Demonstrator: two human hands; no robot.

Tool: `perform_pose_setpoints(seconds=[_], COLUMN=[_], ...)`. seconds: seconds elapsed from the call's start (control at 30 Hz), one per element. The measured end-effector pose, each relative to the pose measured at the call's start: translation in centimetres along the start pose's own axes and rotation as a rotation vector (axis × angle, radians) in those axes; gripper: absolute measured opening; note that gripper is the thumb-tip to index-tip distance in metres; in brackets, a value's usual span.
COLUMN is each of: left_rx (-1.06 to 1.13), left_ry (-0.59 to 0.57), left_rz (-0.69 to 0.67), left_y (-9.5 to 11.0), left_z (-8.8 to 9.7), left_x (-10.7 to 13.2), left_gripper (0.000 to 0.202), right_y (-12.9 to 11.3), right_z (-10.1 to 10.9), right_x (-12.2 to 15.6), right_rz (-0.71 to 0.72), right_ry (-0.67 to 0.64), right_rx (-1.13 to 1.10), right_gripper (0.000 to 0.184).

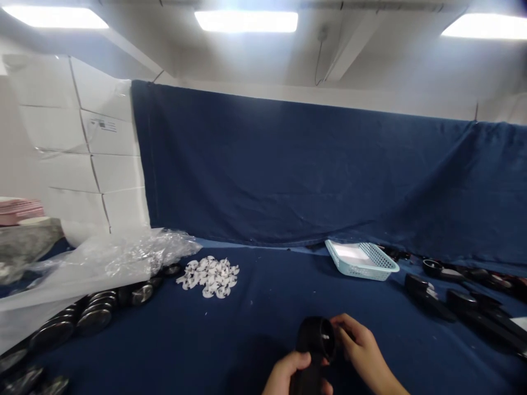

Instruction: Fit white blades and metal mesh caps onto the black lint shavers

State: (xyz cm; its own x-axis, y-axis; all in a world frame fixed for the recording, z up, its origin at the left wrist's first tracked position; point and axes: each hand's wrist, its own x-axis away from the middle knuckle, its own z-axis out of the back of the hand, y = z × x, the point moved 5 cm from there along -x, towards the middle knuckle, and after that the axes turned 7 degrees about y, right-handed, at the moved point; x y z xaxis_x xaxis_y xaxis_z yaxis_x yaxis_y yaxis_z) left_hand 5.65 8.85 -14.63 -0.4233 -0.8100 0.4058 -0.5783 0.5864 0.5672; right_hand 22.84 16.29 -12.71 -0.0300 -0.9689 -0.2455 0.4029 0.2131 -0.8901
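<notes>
A black plastic housing (312, 334) with a round hollow head and a straight handle is near the bottom middle of the head view. Wrapped around its handle is my left hand (288, 370), with the thumb on the near side. The open end of the head faces right, and a small pale bit shows inside. My right hand (359, 345) is at that rim, thumb and fingertips pinched together. Whatever is between those fingertips is hidden. Beyond the hands, a pile of small white curved plastic pieces (211, 276) lies on the dark blue cloth (185, 340).
A light blue basket (366, 270) with white paper inside stands at the back right. More black housings (428, 296) lie along the right. On the left are stacked round black parts (96, 312), plastic sheeting (123, 263) and white boxes (111, 137). A blue curtain (288, 170) hangs behind.
</notes>
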Motion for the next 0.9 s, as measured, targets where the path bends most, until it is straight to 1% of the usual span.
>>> perform_pose_setpoints(seconds=[0.07,0.17,0.2,0.3,0.37,0.43,0.5,0.57,0.63,0.7,0.77,0.83,0.9], left_rx=[0.017,0.075,0.116,0.245,0.292,0.334,0.392,0.432,0.444,0.450,0.453,0.433,0.399], left_ry=[-0.019,0.016,0.027,0.025,0.038,0.095,0.177,0.263,0.344,0.407,0.444,0.462,0.438], left_rz=[-0.007,-0.048,-0.078,-0.176,-0.221,-0.254,-0.285,-0.292,-0.266,-0.223,-0.197,-0.186,-0.187], left_y=[1.0,2.8,3.6,5.9,7.4,8.7,9.6,10.0,9.8,9.2,8.6,8.2,7.9], left_z=[-0.5,-1.0,-1.1,-1.0,-0.4,0.6,1.8,3.0,4.1,4.8,5.2,5.3,5.0], left_x=[0.6,1.2,1.4,2.0,2.4,2.7,2.8,2.6,2.2,1.7,1.2,1.0,1.0], left_gripper=[0.055,0.076,0.078,0.069,0.061,0.057,0.056,0.057,0.057,0.058,0.060,0.059,0.051], right_y=[-0.7,-1.3,-1.4,-2.1,-3.2,-4.8,-7.0,-9.8,-13.1,-16.7,-20.1,-23.0,-25.0], right_z=[-1.3,-3.1,-3.8,-6.1,-7.6,-8.8,-9.5,-10.0,-11.3,-13.7,-17.3,-21.4,-25.5], right_x=[0.8,0.9,0.8,0.0,-0.7,-1.8,-3.5,-5.6,-7.8,-9.4,-10.0,-9.3,-7.9], right_rz=[-0.025,-0.055,-0.059,-0.009,0.051,0.101,0.145,0.185,0.234,0.294,0.361,0.447,0.531], right_ry=[-0.058,-0.088,-0.097,-0.129,-0.134,-0.103,-0.005,0.126,0.183,0.137,0.009,-0.139,-0.269], right_rx=[-0.055,-0.099,-0.096,-0.052,-0.029,-0.026,-0.021,-0.013,-0.002,0.022,0.065,0.144,0.260], right_gripper=[0.030,0.032,0.032,0.031,0.029,0.028,0.029,0.035,0.037,0.037,0.034,0.028,0.019])
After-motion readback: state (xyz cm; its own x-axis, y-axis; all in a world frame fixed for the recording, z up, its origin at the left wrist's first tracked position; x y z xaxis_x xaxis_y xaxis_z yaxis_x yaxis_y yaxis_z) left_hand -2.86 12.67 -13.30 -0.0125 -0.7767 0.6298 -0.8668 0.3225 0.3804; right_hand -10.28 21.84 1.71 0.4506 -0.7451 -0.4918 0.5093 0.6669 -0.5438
